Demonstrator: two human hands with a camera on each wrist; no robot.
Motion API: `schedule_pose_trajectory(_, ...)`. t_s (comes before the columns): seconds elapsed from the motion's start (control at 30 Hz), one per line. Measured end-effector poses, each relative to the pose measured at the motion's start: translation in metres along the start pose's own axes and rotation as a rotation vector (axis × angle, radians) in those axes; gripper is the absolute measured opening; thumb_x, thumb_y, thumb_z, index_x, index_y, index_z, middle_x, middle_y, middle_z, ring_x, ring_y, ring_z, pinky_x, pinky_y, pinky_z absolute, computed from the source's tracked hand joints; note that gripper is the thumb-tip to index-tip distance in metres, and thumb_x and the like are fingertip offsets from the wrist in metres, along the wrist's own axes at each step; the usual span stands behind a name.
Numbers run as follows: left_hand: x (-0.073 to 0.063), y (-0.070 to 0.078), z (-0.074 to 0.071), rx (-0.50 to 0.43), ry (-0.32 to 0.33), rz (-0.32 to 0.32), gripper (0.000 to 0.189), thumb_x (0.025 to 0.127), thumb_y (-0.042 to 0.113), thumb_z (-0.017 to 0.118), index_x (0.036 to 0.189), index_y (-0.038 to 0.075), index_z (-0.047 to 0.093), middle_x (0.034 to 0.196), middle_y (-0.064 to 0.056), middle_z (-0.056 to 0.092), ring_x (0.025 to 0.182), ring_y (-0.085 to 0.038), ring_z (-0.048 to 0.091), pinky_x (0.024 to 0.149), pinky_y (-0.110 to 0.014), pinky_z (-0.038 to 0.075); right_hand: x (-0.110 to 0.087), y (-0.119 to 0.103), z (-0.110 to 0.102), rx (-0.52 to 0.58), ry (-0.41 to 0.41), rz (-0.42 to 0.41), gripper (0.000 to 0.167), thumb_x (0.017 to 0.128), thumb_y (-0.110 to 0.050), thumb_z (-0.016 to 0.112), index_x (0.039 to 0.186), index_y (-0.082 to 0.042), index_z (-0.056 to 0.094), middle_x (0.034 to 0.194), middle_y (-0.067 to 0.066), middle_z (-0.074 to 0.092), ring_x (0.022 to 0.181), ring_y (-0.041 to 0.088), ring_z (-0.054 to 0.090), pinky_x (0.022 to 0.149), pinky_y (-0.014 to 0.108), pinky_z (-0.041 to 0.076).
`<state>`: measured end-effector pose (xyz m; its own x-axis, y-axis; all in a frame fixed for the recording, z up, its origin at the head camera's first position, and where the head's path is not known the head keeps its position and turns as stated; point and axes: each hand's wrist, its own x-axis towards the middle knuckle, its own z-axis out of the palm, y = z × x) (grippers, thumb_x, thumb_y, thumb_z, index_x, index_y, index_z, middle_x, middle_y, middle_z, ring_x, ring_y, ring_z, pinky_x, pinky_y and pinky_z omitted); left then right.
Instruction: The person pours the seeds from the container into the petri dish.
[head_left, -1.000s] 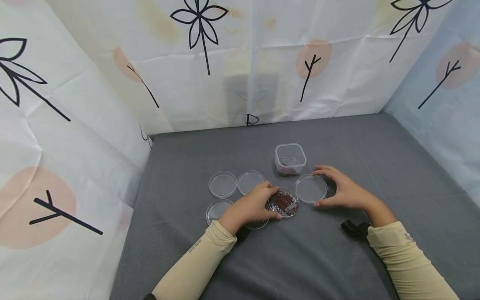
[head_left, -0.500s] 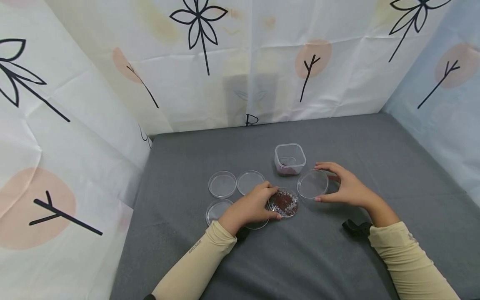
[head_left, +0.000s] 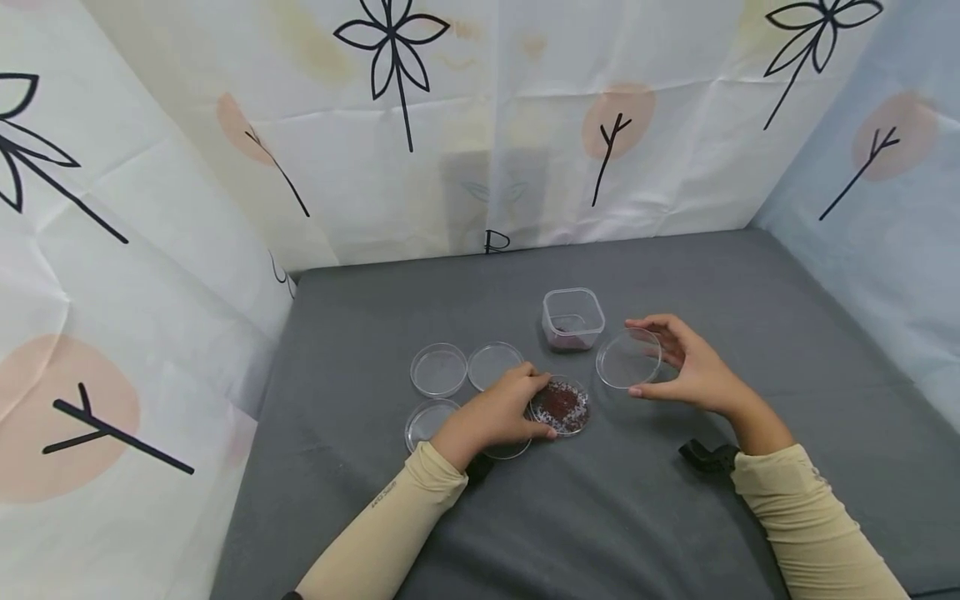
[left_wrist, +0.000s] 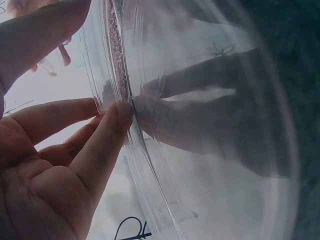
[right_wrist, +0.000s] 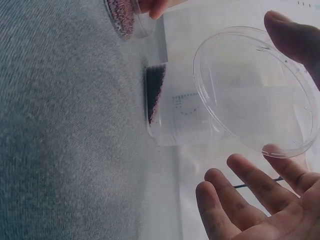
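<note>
My left hand (head_left: 491,412) grips the rim of a clear petri dish (head_left: 588,410), thumb near and fingers far. Reddish-brown grains (head_left: 558,404) with whitish bits around them cover its bottom. My right hand (head_left: 697,371) pinches a clear, round petri dish lid (head_left: 622,362) between thumb and fingertips, right of the filled dish. In the right wrist view this lid (right_wrist: 199,82) is tilted and raised off the cloth, with nothing in it. From the left wrist, my thumb and fingers are seen at the dish edge, a large clear dish filling the foreground.
Behind the filled dish stands a square clear plastic tub (head_left: 573,327) with reddish grains at its bottom. Several clear dishes sit to the left, among them a back-left dish (head_left: 438,370) and a front-left dish (head_left: 423,425). Grey cloth (head_left: 360,333) covers the table; printed fabric (head_left: 420,200) hangs behind.
My right hand has taken hold of the clear lid, lifted it off the cloth and tilted it slightly. My left hand stays on the filled dish.
</note>
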<state>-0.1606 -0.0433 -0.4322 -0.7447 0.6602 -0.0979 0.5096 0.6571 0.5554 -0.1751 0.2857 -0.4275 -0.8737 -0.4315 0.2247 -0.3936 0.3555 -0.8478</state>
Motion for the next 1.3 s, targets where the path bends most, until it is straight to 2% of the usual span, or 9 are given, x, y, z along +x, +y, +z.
schedule_pose_trajectory(0.17, -0.001, 0.0, 0.0, 0.001, 0.007, 0.008, 0.081, 0.092, 0.035, 0.086, 0.155, -0.001, 0.051, 0.139, -0.014, 0.058, 0.128, -0.026, 0.06, 0.111, -0.037, 0.052, 0.003, 0.0, 0.004, 0.069, -0.008, -0.03, 0.084, 0.076, 0.014, 0.088, 0.144, 0.01, 0.039, 0.157, -0.01, 0.05, 0.144, 0.001, 0.05, 0.109, 0.014, 0.047)
schedule_pose_trajectory(0.27, -0.002, 0.0, 0.0, 0.001, 0.006, 0.009, 0.081, 0.092, 0.034, 0.086, 0.155, -0.002, 0.051, 0.139, -0.014, 0.058, 0.127, -0.026, 0.06, 0.111, -0.038, 0.052, 0.004, 0.001, 0.006, 0.098, -0.012, -0.051, 0.085, 0.075, 0.018, 0.087, 0.143, 0.013, 0.036, 0.157, -0.011, 0.049, 0.144, 0.004, 0.051, 0.109, 0.015, 0.048)
schedule_pose_trajectory(0.43, -0.002, 0.0, 0.0, -0.002, 0.002, 0.008, 0.081, 0.091, 0.034, 0.087, 0.155, -0.002, 0.052, 0.138, -0.014, 0.058, 0.127, -0.025, 0.059, 0.111, -0.037, 0.051, 0.004, 0.004, 0.009, 0.144, -0.023, -0.073, 0.087, 0.075, 0.02, 0.085, 0.142, 0.014, 0.03, 0.16, -0.007, 0.048, 0.145, 0.008, 0.051, 0.11, 0.017, 0.048)
schedule_pose_trajectory(0.53, -0.001, 0.0, 0.0, 0.001, 0.004, 0.012, 0.08, 0.091, 0.035, 0.087, 0.154, -0.001, 0.053, 0.137, -0.013, 0.059, 0.126, -0.025, 0.059, 0.111, -0.036, 0.051, 0.004, 0.005, 0.012, 0.157, -0.03, -0.083, 0.087, 0.075, 0.02, 0.085, 0.14, 0.013, 0.028, 0.163, 0.003, 0.047, 0.146, 0.009, 0.051, 0.11, 0.017, 0.048)
schedule_pose_trajectory(0.67, -0.001, -0.001, 0.0, 0.008, 0.01, 0.019, 0.08, 0.091, 0.035, 0.087, 0.153, -0.001, 0.053, 0.136, -0.013, 0.059, 0.124, -0.024, 0.06, 0.11, -0.035, 0.052, 0.005, 0.005, 0.014, 0.153, -0.035, -0.105, 0.087, 0.075, 0.021, 0.085, 0.137, 0.014, 0.024, 0.163, 0.025, 0.043, 0.146, 0.01, 0.051, 0.111, 0.018, 0.048)
schedule_pose_trajectory(0.77, 0.0, -0.002, 0.001, 0.009, 0.013, 0.021, 0.08, 0.09, 0.035, 0.087, 0.153, -0.001, 0.054, 0.135, -0.013, 0.059, 0.123, -0.024, 0.06, 0.11, -0.035, 0.052, 0.006, 0.006, 0.015, 0.143, -0.033, -0.119, 0.087, 0.074, 0.021, 0.085, 0.133, 0.014, 0.02, 0.16, 0.032, 0.043, 0.146, 0.01, 0.051, 0.11, 0.018, 0.049)
schedule_pose_trajectory(1.0, 0.0, -0.002, -0.001, 0.007, 0.013, 0.022, 0.081, 0.09, 0.035, 0.088, 0.153, -0.002, 0.054, 0.135, -0.013, 0.059, 0.124, -0.024, 0.06, 0.11, -0.036, 0.052, 0.008, 0.006, 0.018, 0.156, -0.055, -0.143, 0.088, 0.073, 0.023, 0.084, 0.131, 0.015, 0.018, 0.154, 0.034, 0.047, 0.145, 0.011, 0.052, 0.111, 0.021, 0.05)
schedule_pose_trajectory(1.3, 0.0, -0.001, -0.001, 0.009, 0.015, 0.021, 0.081, 0.089, 0.035, 0.089, 0.152, -0.002, 0.055, 0.134, -0.013, 0.059, 0.123, -0.024, 0.061, 0.11, -0.035, 0.052, 0.008, 0.007, 0.022, 0.166, -0.07, -0.11, 0.087, 0.075, 0.02, 0.085, 0.132, 0.014, 0.02, 0.151, 0.034, 0.049, 0.145, 0.007, 0.052, 0.112, 0.021, 0.049)
